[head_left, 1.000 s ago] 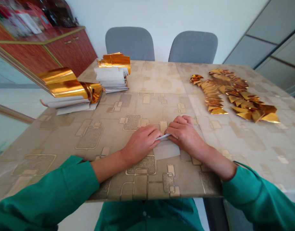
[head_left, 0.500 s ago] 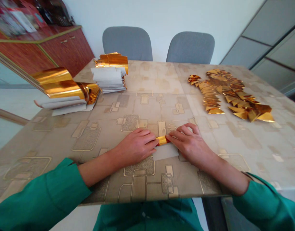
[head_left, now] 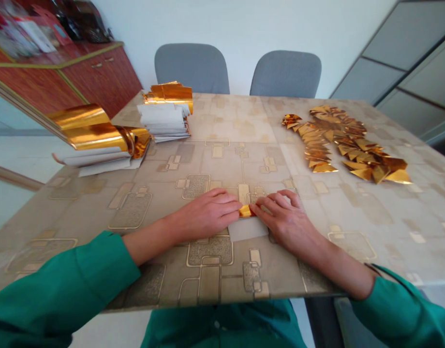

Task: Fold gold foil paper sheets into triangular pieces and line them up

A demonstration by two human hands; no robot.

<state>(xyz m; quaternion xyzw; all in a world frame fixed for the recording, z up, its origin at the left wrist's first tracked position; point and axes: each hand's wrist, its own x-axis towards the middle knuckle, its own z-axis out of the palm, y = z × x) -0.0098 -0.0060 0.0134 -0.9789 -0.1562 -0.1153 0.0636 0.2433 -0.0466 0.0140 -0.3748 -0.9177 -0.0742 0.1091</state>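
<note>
L hand (head_left: pixel 211 212) & R hand (head_left: pixel 286 215) gripping paper (head_left: pixel 247 230), either end of gold fold (head_left: pixel 245 210): creasing, prob.; next needs firm, even pressure.

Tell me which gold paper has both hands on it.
The narrow strip, with the left hand at one end and the right hand at the other; the front stack, rear stack and right-side pile lie untouched.

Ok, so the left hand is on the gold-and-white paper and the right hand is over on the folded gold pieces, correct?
Not quite: the right hand isn't on the folded gold pieces. The head view shows it on the gold-and-white paper, across from the left hand, which is there as you say.
</note>
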